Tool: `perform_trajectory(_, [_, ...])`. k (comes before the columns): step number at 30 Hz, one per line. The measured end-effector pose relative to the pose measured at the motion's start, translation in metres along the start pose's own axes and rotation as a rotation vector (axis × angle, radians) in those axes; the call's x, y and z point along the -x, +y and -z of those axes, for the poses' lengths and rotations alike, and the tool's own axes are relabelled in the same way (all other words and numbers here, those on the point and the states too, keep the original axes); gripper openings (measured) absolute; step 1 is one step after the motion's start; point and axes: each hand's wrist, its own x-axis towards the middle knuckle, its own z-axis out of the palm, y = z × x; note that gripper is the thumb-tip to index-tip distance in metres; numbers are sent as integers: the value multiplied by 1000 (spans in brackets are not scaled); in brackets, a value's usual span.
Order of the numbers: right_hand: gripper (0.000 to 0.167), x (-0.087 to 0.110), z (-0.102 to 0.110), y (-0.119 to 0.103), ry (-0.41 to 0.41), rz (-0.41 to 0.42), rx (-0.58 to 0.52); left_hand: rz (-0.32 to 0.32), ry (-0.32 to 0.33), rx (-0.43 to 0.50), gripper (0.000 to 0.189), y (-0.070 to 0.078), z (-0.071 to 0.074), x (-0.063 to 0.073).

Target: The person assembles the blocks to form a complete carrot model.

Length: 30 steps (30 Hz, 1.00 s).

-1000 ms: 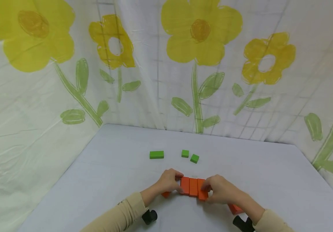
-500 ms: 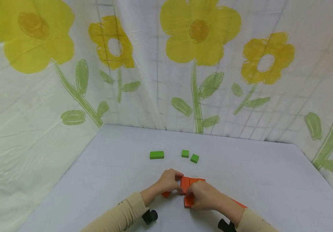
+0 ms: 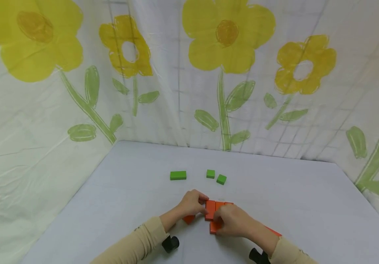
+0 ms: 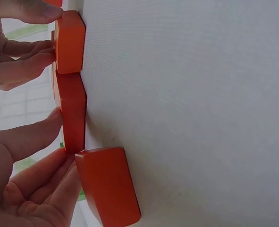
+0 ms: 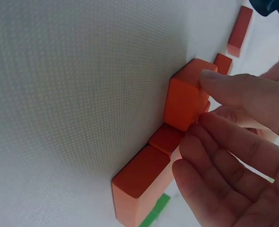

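Sitting just on the near side of a short row, an orange block [image 3: 214, 227] is under the right hand [image 3: 234, 220], which is the nearer hand and pinches it narrowly between thumb and fingers. The row lies straight ahead of those fingers; whether the pinched block touches it, I cannot tell. Its right part is hidden, so its long axis is unsure, while the left-end block [image 3: 210, 210] points its long axis away from the person. The left hand [image 3: 190, 204] holds that left-end block, thumb toward its near end, fingers at its far corner. Beside it in the row are a middle block [image 3: 220, 205] and a right-end block [image 3: 229, 203], partly hidden. A loose block [image 3: 188, 219] lies under the left wrist. Farther off, a long green block [image 3: 178, 176] and two small green cubes [image 3: 210, 174] rest on the white table [image 3: 275, 190].
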Motion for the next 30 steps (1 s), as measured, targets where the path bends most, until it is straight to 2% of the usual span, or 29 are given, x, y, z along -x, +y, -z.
perform_trajectory(6, [17, -2, -1, -1, 26, 13, 17, 23, 7, 3, 37, 1, 1, 1])
perform_trajectory(13, [13, -1, -1, -11, 63, 24, 52, -21, 4, -22, 37, 0, 1, 0])
perform_trajectory(15, [14, -2, -2, -17, 77, 45, 51, -36, -19, -32, 36, 0, 3, -2])
perform_trajectory(18, [13, -7, -5, -29, 85, 98, 66, -35, -103, -52, 34, 1, 9, -5])
perform_trajectory(21, [9, -16, -13, -40, 105, 120, 109, -13, -200, -64, 32, 2, 17, -9])
perform_trajectory(23, [9, -23, -20, -46, 123, 115, 149, 14, -239, -57, 31, 3, 21, -11])
perform_trajectory(30, [18, -46, -39, -58, 223, 17, 220, 75, -241, 3, 29, 3, 24, -12])
